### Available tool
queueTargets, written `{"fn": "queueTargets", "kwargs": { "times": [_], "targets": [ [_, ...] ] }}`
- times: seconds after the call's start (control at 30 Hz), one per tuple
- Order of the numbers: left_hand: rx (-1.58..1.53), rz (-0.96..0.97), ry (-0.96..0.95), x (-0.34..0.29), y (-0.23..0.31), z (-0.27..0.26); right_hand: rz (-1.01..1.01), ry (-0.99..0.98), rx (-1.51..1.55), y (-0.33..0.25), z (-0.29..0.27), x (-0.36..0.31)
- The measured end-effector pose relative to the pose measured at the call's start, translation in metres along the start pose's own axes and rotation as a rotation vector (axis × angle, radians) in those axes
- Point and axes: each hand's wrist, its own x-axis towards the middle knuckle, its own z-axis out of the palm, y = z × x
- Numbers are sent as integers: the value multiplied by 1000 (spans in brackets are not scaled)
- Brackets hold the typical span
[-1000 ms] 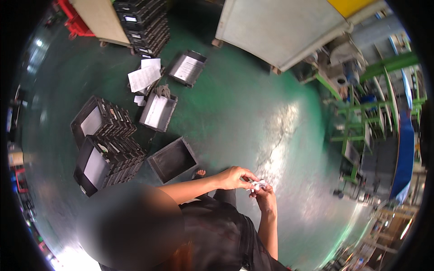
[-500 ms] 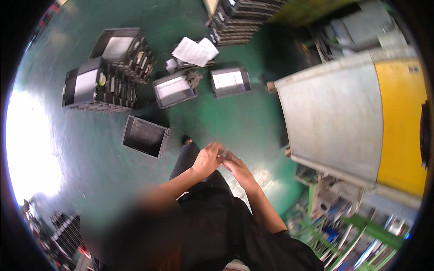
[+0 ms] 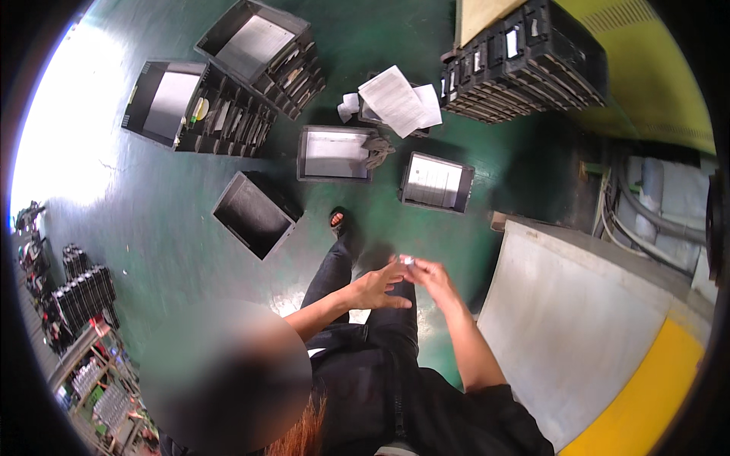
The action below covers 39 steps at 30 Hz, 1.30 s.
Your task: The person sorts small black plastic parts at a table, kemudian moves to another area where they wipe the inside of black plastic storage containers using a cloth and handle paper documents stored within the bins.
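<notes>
In front of my legs, both hands are held close together above the green floor. My right hand (image 3: 432, 277) is closed, its fingertips pinching a small whitish piece (image 3: 409, 261) too small to name. Beside it, my left hand (image 3: 374, 289) has its thumb stretched away from the other fingers. Those fingers reach close to the whitish piece; whether they touch it I cannot tell. Ahead on the floor lies a dark grey crate (image 3: 333, 129) with paper inside, and a dark grey glove-like cloth (image 3: 378, 151) hangs over its right edge.
An empty-looking black crate (image 3: 255, 216) sits left of my foot. Another crate with paper (image 3: 436, 181) lies ahead right, near loose paper sheets (image 3: 393, 101). Crates stand stacked far left (image 3: 163, 106) and far right (image 3: 525, 64). A pale grey and yellow machine cover (image 3: 570, 327) rises at my right.
My view has turned, so the crates appear farther right and the machine lower. My hands, earlier clasped together, are now slightly parted, with the left fingers more spread. One foot has stepped forward.
</notes>
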Motion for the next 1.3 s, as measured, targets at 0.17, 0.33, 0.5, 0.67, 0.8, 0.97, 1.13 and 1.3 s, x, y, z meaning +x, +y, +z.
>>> {"fn": "queueTargets", "kwargs": {
  "times": [0.17,0.33,0.5,0.67,0.8,0.97,1.13,1.3],
  "targets": [
    [150,-65,379,44,-44,-37,-223,161,-312,-18,-58,130],
    [72,-183,705,81,-175,-121,-433,330,-646,-62,-102,294],
    [376,-252,957,145,-329,-221,-585,521,-728,-63,-153,482],
    [480,-112,1089,234,-431,-312,-728,652,-1084,-31,-232,647],
    [647,-256,1098,291,-487,-355,-779,722,-1073,-8,-237,692],
    [673,-572,1073,327,-546,-380,-156,876,-1312,-21,-193,674],
    [676,-580,1283,362,-566,-369,-333,701,-1458,6,-245,708],
    [704,-853,1227,376,-543,-366,-654,994,-1723,38,-238,706]
  ]
}}
